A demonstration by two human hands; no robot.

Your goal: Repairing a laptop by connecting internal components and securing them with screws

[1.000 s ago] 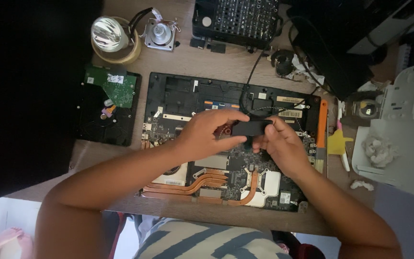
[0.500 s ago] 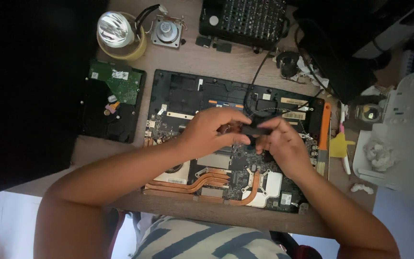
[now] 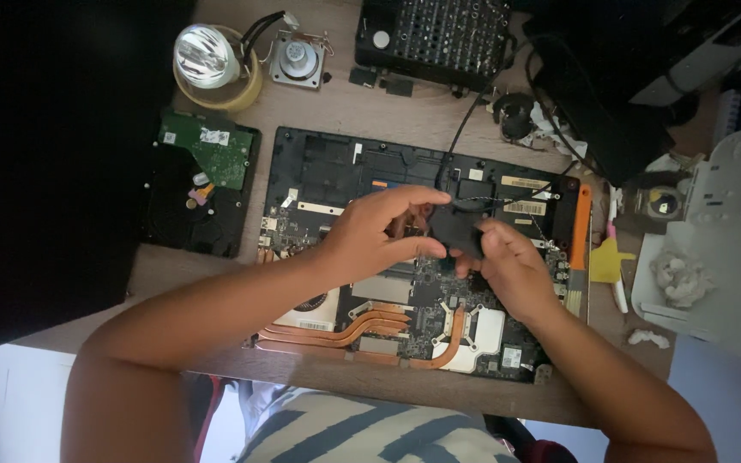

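Both your hands meet over the opened laptop (image 3: 319, 171), which lies base-up on the wooden worktop (image 3: 345, 107) with its board and copper heat pipes (image 3: 362, 330) bared. Your left hand (image 3: 370, 236) has fingers and thumb closed on the near-left edge of a small black cooling fan (image 3: 456, 230); your right hand (image 3: 508, 266) pinches its lower right corner, so each grip is clenched on the same part. The fan sits raised above the board, right of centre, tilted a little, with thin wires trailing from it toward the right side of the chassis. Compared with a second ago, the fan shows more of its flat black face and your left fingers have spread wider across its top edge; the right hand has slid slightly lower. The fan looks free of its seat but tethered by its lead, though the connector itself is hidden under your fingers. Around you: a bare hard drive (image 3: 195, 184) with green circuit board lies left of the laptop, a projector lamp (image 3: 207, 60) and a small motor (image 3: 296, 58) stand beyond it, a black bit case (image 3: 439, 34) sits at the far edge, and an orange-handled brush (image 3: 578, 249) rests just beside the laptop's right side.
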